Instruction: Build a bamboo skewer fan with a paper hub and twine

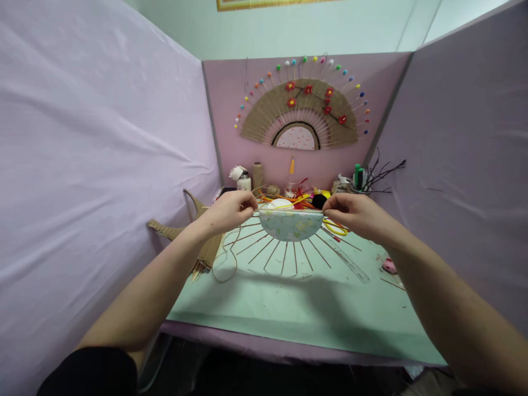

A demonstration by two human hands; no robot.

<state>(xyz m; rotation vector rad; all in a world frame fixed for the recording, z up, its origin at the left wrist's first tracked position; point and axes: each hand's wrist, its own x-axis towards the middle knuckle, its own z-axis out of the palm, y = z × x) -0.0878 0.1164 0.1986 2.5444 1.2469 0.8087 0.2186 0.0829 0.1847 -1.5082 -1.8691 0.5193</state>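
A half-round piece with a pale green floral face [291, 225] lies at the middle of the view, its straight edge toward the back. Thin brown sticks [306, 256] fan out from its curved edge toward me. My left hand [239, 209] pinches a string [284, 210] at the left end of the straight edge. At the right end, my right hand [342, 210] pinches the same string, which runs taut along that edge. A loose length of cord [236, 258] hangs down below my left hand onto the table.
Corrugated cardboard [211, 250] lies at the left, a clear ruler [350, 261] at the right. Along the back stand a bottle [244, 181], a cardboard tube [258, 176] and dark twigs [381, 176]. A decorated fan [264, 116] hangs on the back panel.
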